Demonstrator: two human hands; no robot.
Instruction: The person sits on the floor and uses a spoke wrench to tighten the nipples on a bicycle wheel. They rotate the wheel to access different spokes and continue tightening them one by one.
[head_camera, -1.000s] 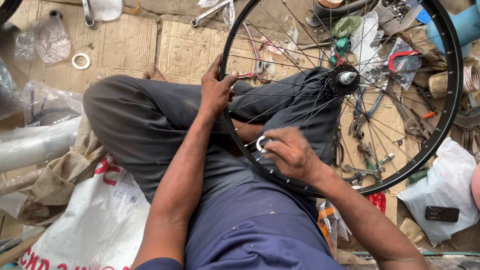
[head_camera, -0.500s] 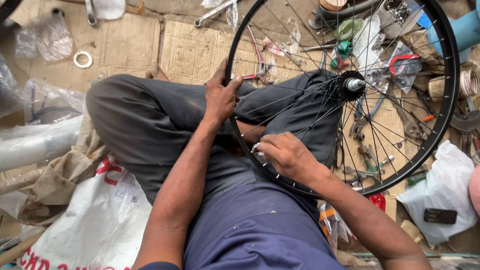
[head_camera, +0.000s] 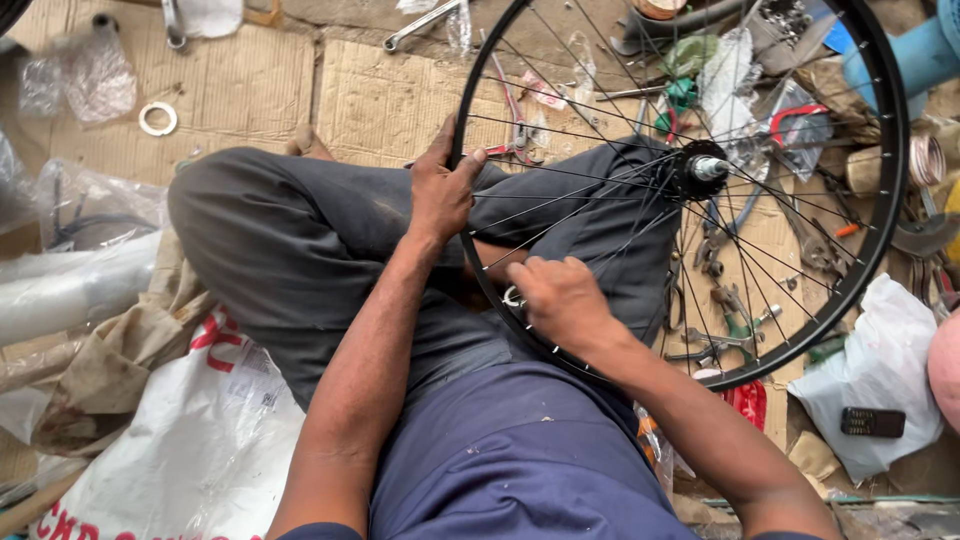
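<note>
Right hand: right hand (head_camera: 562, 300) near, fingers pinched on a small metal tool (head_camera: 512, 297) at the rim's near edge.
Left hand: left hand (head_camera: 441, 190) clenched round the rim farther up.
Wheel: wheel (head_camera: 886, 215) rests on the lap, spokes (head_camera: 600, 215) all laced to the hub (head_camera: 700, 168).
Progress: seemingly mid-adjustment; how much is left is unclear.
Floor: tools (head_camera: 735, 325) scattered far right.

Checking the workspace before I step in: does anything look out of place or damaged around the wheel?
Nothing looks damaged. The wheel looks round, its spokes unbroken. Tools lie scattered loose on the cardboard beneath it.
</note>
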